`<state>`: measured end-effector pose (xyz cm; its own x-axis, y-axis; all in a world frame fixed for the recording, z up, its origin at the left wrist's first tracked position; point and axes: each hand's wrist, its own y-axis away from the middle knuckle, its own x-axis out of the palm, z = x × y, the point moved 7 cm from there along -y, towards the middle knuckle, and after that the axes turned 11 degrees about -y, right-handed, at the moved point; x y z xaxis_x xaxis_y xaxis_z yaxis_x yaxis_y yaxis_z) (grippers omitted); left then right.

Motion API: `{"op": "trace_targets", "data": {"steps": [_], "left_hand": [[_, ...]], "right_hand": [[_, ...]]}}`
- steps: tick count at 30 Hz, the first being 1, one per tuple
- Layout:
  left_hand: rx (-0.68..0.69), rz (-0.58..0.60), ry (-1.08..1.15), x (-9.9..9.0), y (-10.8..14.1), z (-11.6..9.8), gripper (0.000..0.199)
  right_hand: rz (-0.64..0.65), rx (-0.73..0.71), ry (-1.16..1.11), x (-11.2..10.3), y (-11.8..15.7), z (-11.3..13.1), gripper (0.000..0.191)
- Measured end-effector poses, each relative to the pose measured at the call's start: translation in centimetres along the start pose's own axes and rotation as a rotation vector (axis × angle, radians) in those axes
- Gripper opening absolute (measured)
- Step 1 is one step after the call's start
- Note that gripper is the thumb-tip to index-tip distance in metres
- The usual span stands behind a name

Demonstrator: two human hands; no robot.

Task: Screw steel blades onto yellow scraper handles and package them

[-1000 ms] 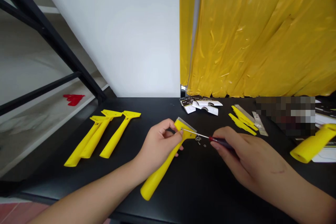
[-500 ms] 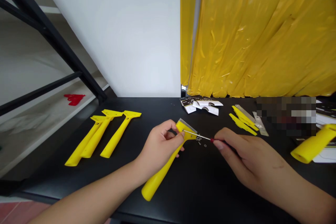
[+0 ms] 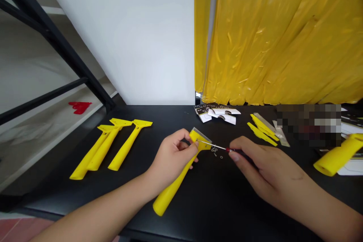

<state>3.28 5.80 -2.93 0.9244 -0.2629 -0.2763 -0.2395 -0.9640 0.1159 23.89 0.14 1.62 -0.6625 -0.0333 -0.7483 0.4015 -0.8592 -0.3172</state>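
Observation:
My left hand (image 3: 176,150) is closed around the head end of a yellow scraper (image 3: 170,193), whose handle slants down toward the table's front edge. A clear strip runs along the far edge of its head. In my right hand (image 3: 258,162) is a screwdriver (image 3: 217,146) with a thin metal shaft and a dark red handle, mostly covered by my fingers. Its tip meets the scraper head beside my left thumb; the screw there is too small to make out. Several small nuts and screws (image 3: 214,151) lie on the table just right of the head.
Several yellow scraper handles (image 3: 127,145) lie at the left on the black table (image 3: 227,204). Printed cards (image 3: 224,116) rest at the back. Flat yellow strips (image 3: 262,134) and another yellow handle (image 3: 334,159) are at the right. A black metal frame (image 3: 65,56) rises on the left.
My right hand and the screwdriver have shifted very slightly to the left, and the screwdriver handle looks turned a little. The scraper and my left hand stay nearly still.

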Motion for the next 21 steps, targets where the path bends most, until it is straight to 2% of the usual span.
{"op": "trace_targets", "data": {"steps": [5, 9, 13, 17, 21], "left_hand": [[-0.003, 0.004, -0.006, 0.04, -0.03, 0.17, 0.028], [-0.005, 0.006, 0.003, 0.09, 0.05, 0.18, 0.029], [-0.001, -0.001, 0.008, 0.03, 0.06, -0.02, 0.029], [-0.003, -0.012, 0.006, -0.11, 0.0, -0.18, 0.029], [-0.007, -0.013, -0.002, -0.14, 0.03, -0.16, 0.029]], "right_hand": [[0.026, -0.015, -0.014, 0.06, -0.14, 0.2, 0.018], [-0.023, -0.005, -0.019, -0.35, -0.12, 0.07, 0.017], [0.035, 0.006, -0.015, 0.02, -0.12, 0.14, 0.023], [-0.002, 0.042, -0.053, -0.29, -0.23, -0.04, 0.017], [0.044, 0.018, -0.04, -0.02, -0.26, 0.03, 0.022]]}}
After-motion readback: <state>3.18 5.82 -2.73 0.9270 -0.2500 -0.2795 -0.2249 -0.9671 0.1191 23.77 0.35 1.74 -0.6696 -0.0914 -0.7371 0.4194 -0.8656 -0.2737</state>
